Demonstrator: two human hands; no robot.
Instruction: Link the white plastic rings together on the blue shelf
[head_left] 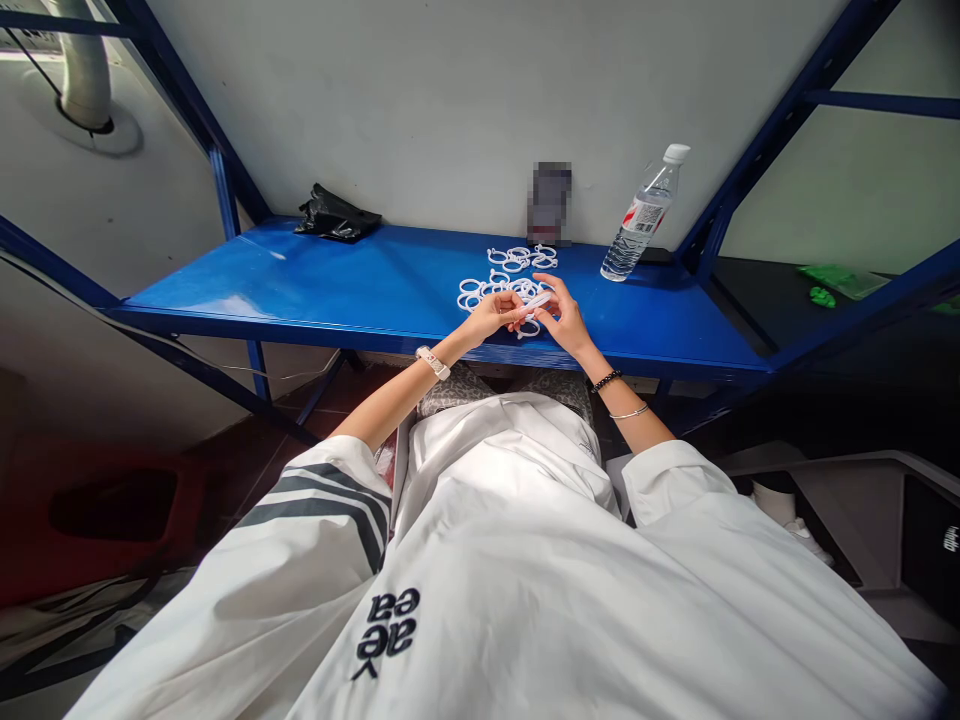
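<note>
Over the front edge of the blue table, my left hand (pixel 493 316) pinches white plastic rings (pixel 534 303) between thumb and fingers. My right hand (pixel 564 320) grips the same rings from the other side, its index finger partly raised. How many rings are held I cannot tell, as they overlap and the fingers cover part of them. Just behind and beside my hands lies a loose pile of white rings (pixel 471 293), some with a small eyelet like curtain rings. A smaller group of rings (pixel 517 258) lies farther back on the table.
The blue metal table (pixel 360 285) stands against a grey wall. A water bottle (pixel 643 215) is at its back right, a blurred dark upright object (pixel 550 203) at the back middle, and a crumpled black plastic bag (pixel 337 213) at the back left. Blue frame posts rise on both sides.
</note>
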